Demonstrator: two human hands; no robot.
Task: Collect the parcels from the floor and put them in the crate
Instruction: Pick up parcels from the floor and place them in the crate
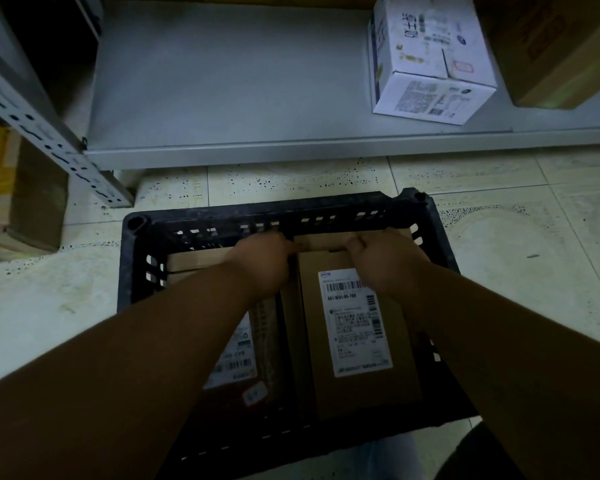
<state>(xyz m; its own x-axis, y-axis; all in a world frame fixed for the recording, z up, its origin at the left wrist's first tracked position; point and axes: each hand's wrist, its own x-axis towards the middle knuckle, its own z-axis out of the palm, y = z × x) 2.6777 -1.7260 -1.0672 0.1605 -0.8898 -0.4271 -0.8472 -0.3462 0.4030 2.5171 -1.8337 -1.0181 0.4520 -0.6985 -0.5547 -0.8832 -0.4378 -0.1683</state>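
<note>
On the brown cardboard parcel lying in the right half of the black plastic crate I can read a white shipping label: a barcode along its top and, under it, the bold number "461-W01-05-760". The smaller print below that is too fine for me to read. The white label on the brown parcel in the left half of the crate shows barcodes only, partly hidden by my left forearm. On the grey metal shelf, the white cardboard box carries large Chinese characters on its top face and dense print with a barcode on its front; I cannot make them out.
</note>
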